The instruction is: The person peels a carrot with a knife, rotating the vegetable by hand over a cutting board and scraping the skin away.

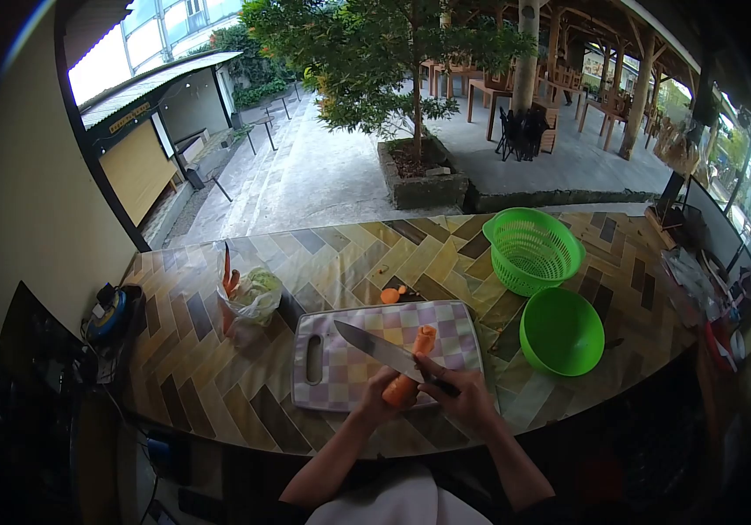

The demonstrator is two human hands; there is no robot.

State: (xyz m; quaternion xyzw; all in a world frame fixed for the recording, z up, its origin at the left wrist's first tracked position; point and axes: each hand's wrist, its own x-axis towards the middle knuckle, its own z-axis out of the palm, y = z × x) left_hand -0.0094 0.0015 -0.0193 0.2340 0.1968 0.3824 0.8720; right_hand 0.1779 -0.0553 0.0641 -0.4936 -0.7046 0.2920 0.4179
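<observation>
A carrot point(403, 391) is gripped near its thick end by my left hand point(379, 395), over the near edge of a checkered cutting board point(307, 322). My right hand point(460, 391) is closed round the dark handle of a kitchen knife point(375, 347). The blade points up and to the left, crossing over the carrot. Beyond the blade, the carrot's narrower end point(425, 338) shows above the board. Cut orange carrot pieces point(390, 296) lie on the table just past the board's far edge.
To the right stand a green colander point(535, 254) and a green bowl point(562, 332), close together. A plastic bag point(257, 300) with vegetables lies to the left on the patterned table point(209, 385). Plastic packets point(696, 284) and other items crowd the far right edge.
</observation>
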